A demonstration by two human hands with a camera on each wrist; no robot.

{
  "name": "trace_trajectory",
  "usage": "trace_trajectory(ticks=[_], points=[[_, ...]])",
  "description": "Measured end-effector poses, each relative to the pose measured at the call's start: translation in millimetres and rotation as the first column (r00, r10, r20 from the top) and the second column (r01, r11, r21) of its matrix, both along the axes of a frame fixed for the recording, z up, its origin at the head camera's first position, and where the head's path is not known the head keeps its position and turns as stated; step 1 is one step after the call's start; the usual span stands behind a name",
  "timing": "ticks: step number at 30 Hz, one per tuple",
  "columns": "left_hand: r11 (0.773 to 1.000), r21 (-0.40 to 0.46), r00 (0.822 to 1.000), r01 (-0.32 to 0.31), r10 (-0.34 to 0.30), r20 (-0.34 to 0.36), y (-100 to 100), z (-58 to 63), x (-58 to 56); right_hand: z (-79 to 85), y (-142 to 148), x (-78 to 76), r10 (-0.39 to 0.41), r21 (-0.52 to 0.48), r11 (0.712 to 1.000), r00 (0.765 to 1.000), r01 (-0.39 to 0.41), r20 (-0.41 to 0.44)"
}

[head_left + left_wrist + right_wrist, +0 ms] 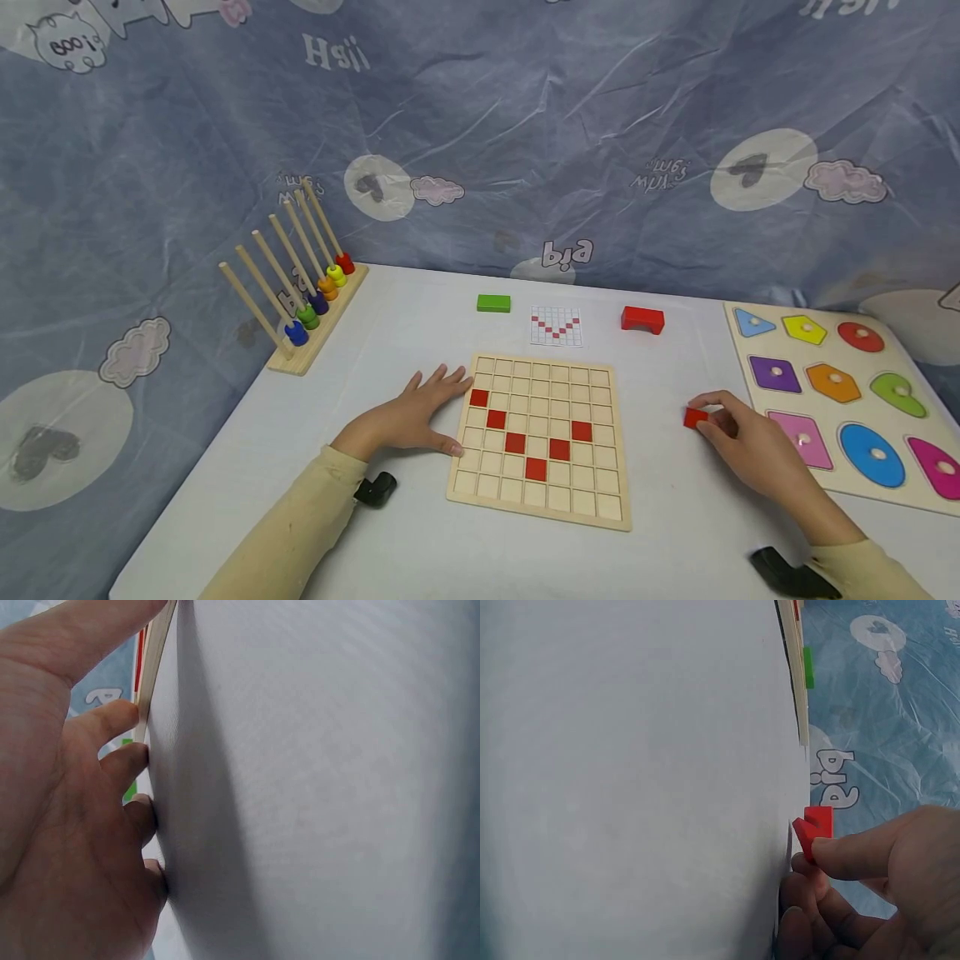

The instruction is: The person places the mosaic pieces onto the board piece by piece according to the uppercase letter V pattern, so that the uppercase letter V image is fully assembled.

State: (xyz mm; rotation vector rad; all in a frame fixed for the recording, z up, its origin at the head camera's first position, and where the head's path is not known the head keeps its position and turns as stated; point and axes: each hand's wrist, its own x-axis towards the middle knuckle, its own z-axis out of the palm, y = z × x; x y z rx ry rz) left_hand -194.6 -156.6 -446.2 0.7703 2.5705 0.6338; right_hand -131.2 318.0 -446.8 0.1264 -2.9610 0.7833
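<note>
A wooden grid board [540,512] lies on the white table, with several red square tiles [515,442] set in its cells in a lopsided V. My left hand [411,419] rests at the board's left edge, fingers spread, thumb and fingertips touching the rim. In the left wrist view the palm [67,825] shows beside the board's edge. To the right of the board, my right hand [757,450] pinches a small red tile [694,417] between thumb and fingers. The right wrist view shows that red tile [804,838] at the fingertips, just in front of another red shape.
Behind the board are a green block [493,303], a pattern card [556,326] with a red V and a red arch-shaped block [642,319]. A peg stand [303,354] with coloured beads is at back left. A shape puzzle board [798,388] lies at right.
</note>
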Motion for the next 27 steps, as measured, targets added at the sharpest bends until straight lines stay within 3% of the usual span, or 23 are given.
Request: trace_trajectory(ticks=[14,27], points=[[1.000,-0.001,1.000,0.000,0.000,0.000,0.3,1.9,0.6,0.2,-11.3,2.4,-0.003,-0.061,0.998,0.997,-0.002,-0.075],[1.000,-0.012,1.000,0.003,-0.004,-0.016,0.0,0.2,0.4,2.8,-30.6,0.7,0.020,-0.112,0.993,0.999,-0.024,-0.038]])
